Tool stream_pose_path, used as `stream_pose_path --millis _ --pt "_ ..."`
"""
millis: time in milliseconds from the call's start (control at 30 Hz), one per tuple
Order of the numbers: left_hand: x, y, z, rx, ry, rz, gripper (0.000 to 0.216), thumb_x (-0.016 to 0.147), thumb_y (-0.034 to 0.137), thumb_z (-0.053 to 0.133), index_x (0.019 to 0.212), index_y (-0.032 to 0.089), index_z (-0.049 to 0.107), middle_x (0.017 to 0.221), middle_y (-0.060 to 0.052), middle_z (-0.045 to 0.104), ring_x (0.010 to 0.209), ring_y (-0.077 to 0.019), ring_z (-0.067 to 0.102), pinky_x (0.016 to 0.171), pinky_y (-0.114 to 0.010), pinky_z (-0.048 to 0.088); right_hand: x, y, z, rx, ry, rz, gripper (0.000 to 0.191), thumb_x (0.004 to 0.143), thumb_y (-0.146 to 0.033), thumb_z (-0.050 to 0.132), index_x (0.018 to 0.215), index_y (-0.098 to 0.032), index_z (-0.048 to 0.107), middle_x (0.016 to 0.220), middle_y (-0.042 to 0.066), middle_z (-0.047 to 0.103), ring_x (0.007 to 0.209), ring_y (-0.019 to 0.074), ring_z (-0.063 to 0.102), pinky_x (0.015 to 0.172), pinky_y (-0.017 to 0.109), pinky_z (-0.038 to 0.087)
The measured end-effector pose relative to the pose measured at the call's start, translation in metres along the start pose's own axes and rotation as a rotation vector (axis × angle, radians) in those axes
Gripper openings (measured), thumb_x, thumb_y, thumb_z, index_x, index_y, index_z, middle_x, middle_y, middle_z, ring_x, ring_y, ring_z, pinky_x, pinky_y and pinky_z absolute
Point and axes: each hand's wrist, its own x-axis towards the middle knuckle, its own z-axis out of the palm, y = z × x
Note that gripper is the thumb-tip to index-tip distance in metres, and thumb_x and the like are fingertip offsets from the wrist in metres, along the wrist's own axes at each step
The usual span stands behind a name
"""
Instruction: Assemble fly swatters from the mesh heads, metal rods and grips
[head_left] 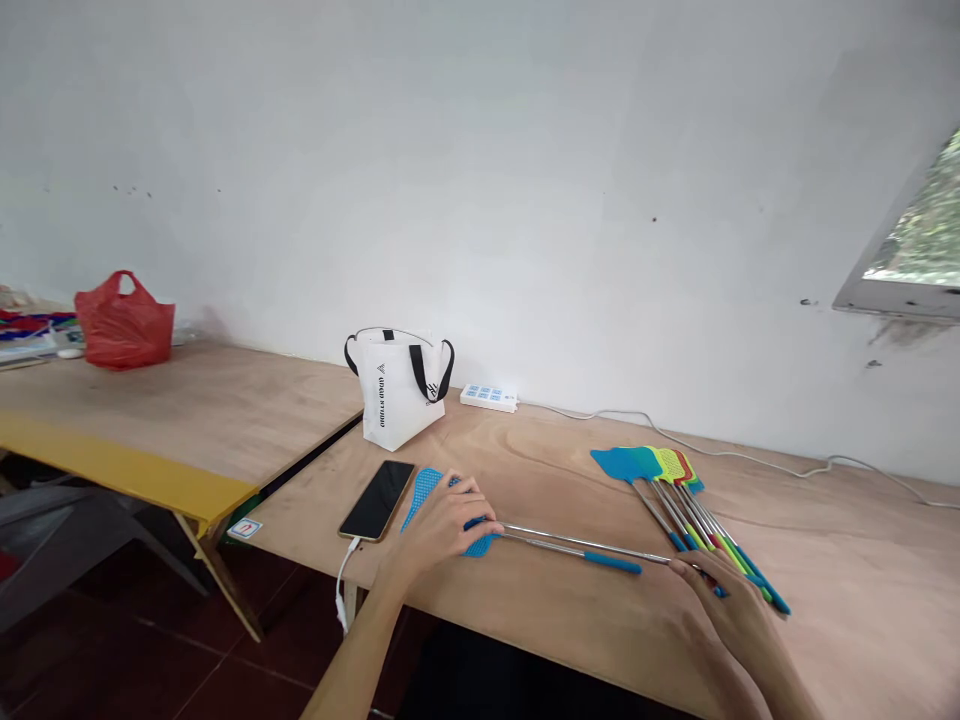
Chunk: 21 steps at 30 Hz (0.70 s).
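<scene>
A telescopic fly swatter point(581, 541) with a drawn-out metal rod lies across the front of the table. My left hand point(454, 515) is closed on the blue neck at its head end. My right hand point(724, 595) wraps the far end of the rod, where a bit of blue grip shows past the fingers. Just below the rod rests a second swatter with a blue grip point(612, 563). Blue mesh point(426, 492) shows around my left hand; which swatter it belongs to I cannot tell. Beyond my right hand, several swatters point(637, 463) with blue, yellow and red heads lie overlapping.
A phone point(379, 498) on a white cable lies left of my left hand. Behind it stand a white bag point(394, 395) and a power strip point(489, 397), its cord along the wall. A red plastic bag point(126, 325) sits on the neighbouring table, across a gap.
</scene>
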Motion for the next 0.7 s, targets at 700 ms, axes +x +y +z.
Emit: stream_pose_path --millis 700 --pt "-0.001 0.014 -0.019 0.036 0.059 0.035 0.043 0.098 0.055 0.055 0.072 0.023 0.07 0.067 0.004 0.07 0.077 -0.0144 0.055 0.088 -0.034 0.033 -0.009 -0.033 -0.026 -0.013 -0.47 0.188 0.063 0.087 -0.078 0.042 0.061 -0.024 0.064 0.058 0.0 0.057 0.057 0.0175 0.055 0.053 0.027 0.043"
